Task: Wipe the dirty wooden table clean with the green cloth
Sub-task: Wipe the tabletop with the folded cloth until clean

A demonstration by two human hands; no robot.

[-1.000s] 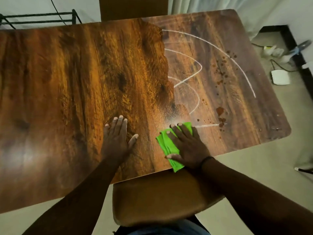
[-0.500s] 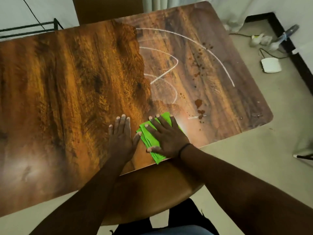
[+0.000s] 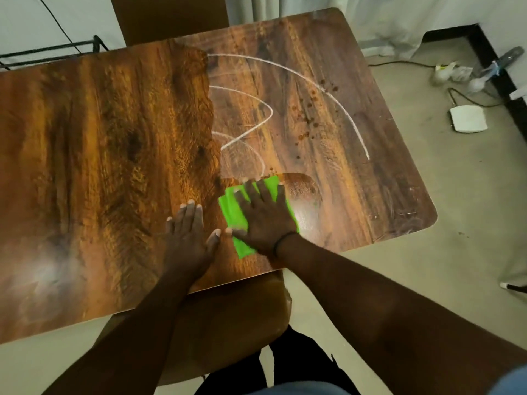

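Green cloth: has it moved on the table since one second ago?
Yes. The green cloth, under the right hand, has slid away from the near edge of the table, up to the chalk loop. The brown blot beside it is gone.

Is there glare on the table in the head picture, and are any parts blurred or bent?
Head view: soft glare sits on the wooden table at its near left corner and beside the green cloth under the right hand; the left hand is sharp enough, fingertips slightly smeared; the wide lens bows the table edges; the white chalk lines stay legible.
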